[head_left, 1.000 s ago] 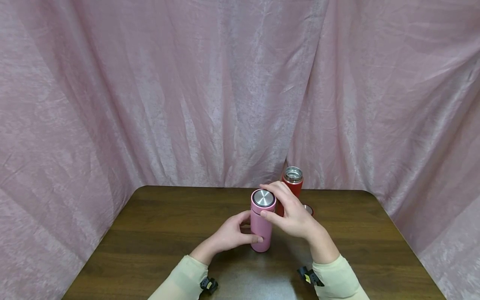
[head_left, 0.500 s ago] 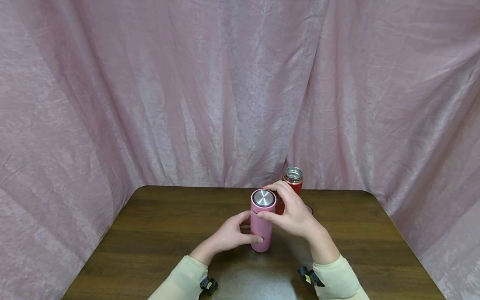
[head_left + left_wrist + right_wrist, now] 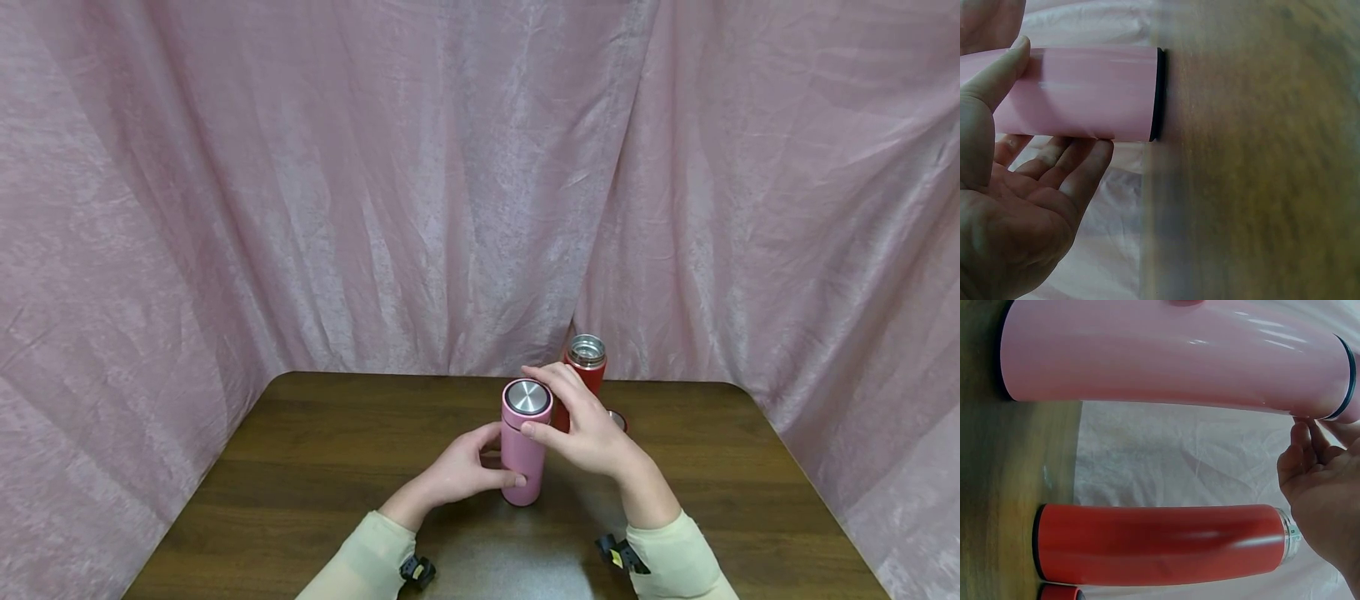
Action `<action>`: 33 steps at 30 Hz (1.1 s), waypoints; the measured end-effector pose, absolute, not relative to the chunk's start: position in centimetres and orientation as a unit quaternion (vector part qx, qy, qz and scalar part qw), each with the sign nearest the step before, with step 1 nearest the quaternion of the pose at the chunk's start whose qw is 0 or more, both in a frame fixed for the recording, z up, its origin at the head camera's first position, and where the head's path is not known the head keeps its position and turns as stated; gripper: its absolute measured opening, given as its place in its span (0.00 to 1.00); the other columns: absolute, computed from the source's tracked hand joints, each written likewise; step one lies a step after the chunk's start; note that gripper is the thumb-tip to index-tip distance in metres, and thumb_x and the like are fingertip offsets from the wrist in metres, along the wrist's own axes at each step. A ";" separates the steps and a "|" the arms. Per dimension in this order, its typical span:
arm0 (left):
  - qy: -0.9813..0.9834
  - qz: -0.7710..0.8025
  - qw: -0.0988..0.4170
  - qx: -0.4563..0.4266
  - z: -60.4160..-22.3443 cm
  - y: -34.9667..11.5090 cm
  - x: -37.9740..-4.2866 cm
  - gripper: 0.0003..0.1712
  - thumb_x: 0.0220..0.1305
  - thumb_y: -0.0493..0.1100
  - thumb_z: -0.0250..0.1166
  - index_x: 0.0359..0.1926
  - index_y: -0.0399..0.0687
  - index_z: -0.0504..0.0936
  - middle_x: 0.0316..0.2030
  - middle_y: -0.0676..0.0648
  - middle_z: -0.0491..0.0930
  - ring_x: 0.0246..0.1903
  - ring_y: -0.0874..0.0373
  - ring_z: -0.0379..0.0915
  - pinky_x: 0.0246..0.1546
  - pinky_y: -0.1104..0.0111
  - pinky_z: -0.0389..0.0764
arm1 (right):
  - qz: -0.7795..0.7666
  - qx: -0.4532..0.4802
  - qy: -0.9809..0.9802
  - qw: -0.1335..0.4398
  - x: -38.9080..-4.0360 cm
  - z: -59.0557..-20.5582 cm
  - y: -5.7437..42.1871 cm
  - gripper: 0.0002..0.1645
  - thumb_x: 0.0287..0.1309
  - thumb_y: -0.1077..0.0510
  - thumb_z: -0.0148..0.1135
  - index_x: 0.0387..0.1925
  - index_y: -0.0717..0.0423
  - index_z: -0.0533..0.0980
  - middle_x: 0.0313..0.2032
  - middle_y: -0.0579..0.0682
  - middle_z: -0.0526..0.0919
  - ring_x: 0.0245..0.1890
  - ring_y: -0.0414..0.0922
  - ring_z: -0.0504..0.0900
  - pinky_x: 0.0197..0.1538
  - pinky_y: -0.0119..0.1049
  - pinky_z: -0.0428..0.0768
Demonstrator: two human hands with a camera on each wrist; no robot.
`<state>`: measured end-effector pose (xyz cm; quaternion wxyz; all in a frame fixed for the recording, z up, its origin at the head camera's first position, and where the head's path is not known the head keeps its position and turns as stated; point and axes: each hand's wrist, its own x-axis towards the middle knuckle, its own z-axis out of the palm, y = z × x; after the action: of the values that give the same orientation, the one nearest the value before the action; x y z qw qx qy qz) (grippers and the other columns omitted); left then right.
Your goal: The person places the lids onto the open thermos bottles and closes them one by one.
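A pink thermos bottle (image 3: 522, 462) stands upright on the table, its lid (image 3: 527, 397) with a silver disc on top. My left hand (image 3: 459, 471) grips the lower body, thumb on the near side and fingers behind; the left wrist view shows this grip close up on the pink body (image 3: 1097, 94). My right hand (image 3: 588, 429) holds the top around the lid, thumb in front and fingers at the far side. In the right wrist view, its fingertips (image 3: 1304, 434) touch near the dark seam below the lid.
Behind my right hand stands a lidless red thermos bottle (image 3: 587, 375), its steel mouth showing. A small red lid (image 3: 618, 419) lies beside it, partly hidden by that hand. The wooden table (image 3: 337, 467) ends at pink curtains (image 3: 420, 208).
My right hand's fingers and thumb have turned slightly around the lid and back again, uncovering more of the red lid. The left hand and the pink bottle stay put.
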<state>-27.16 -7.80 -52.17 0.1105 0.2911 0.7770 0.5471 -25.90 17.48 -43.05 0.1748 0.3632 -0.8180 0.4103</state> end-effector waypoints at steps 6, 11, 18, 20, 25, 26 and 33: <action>0.776 0.548 0.113 0.292 -52.1 -7.8 -27.1 0.39 0.64 0.49 0.85 0.73 0.60 0.80 0.63 0.57 0.85 0.63 0.55 0.84 0.62 0.62 0.86 | 0.419 0.373 -0.808 0.178 -26.0 -43.2 17.5 0.38 0.65 0.54 0.79 0.73 0.55 0.77 0.63 0.47 0.81 0.67 0.48 0.76 0.71 0.40 0.75; 0.774 0.550 0.113 0.292 -52.2 -7.8 -27.1 0.39 0.64 0.49 0.85 0.73 0.59 0.80 0.63 0.57 0.86 0.63 0.55 0.84 0.62 0.62 0.86 | 0.430 0.356 -0.809 0.186 -25.9 -43.1 17.3 0.35 0.62 0.53 0.83 0.68 0.52 0.81 0.60 0.44 0.82 0.64 0.46 0.78 0.68 0.38 0.76; 0.773 0.552 0.112 0.293 -52.2 -7.8 -27.2 0.39 0.63 0.48 0.85 0.73 0.59 0.80 0.63 0.57 0.86 0.63 0.54 0.84 0.62 0.60 0.86 | 0.437 0.331 -0.817 0.180 -25.7 -42.8 17.1 0.36 0.57 0.51 0.89 0.64 0.48 0.80 0.57 0.42 0.83 0.59 0.43 0.79 0.61 0.42 0.81; 0.772 0.553 0.113 0.293 -52.1 -7.8 -27.1 0.39 0.63 0.48 0.85 0.73 0.59 0.80 0.63 0.56 0.86 0.63 0.54 0.84 0.61 0.61 0.86 | 0.438 0.325 -0.819 0.178 -25.6 -42.8 17.0 0.37 0.55 0.52 0.90 0.63 0.49 0.79 0.57 0.42 0.83 0.58 0.42 0.80 0.59 0.41 0.82; 0.772 0.553 0.112 0.293 -52.0 -7.7 -27.1 0.39 0.63 0.48 0.85 0.73 0.58 0.80 0.63 0.57 0.85 0.63 0.55 0.84 0.61 0.63 0.86 | 0.437 0.319 -0.822 0.179 -25.6 -42.9 17.0 0.40 0.52 0.52 0.91 0.62 0.50 0.79 0.56 0.42 0.82 0.56 0.42 0.80 0.56 0.38 0.81; 0.772 0.552 0.112 0.293 -52.0 -7.7 -27.1 0.39 0.63 0.48 0.85 0.73 0.58 0.80 0.63 0.57 0.85 0.63 0.55 0.84 0.61 0.63 0.86 | 0.436 0.321 -0.822 0.179 -25.6 -42.9 17.0 0.40 0.52 0.52 0.91 0.63 0.51 0.78 0.56 0.43 0.82 0.57 0.43 0.79 0.57 0.38 0.81; 0.776 0.549 0.111 0.291 -52.2 -7.8 -27.2 0.38 0.63 0.49 0.85 0.72 0.60 0.80 0.62 0.58 0.85 0.63 0.57 0.84 0.61 0.63 0.86 | 0.418 0.367 -0.812 0.178 -25.9 -43.0 17.4 0.44 0.61 0.52 0.83 0.76 0.50 0.75 0.64 0.47 0.80 0.67 0.47 0.76 0.71 0.41 0.75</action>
<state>-27.20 -7.82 -52.19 0.1108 0.2911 0.7759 0.5486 -25.85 17.37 -43.04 0.1785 0.3675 -0.8116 0.4177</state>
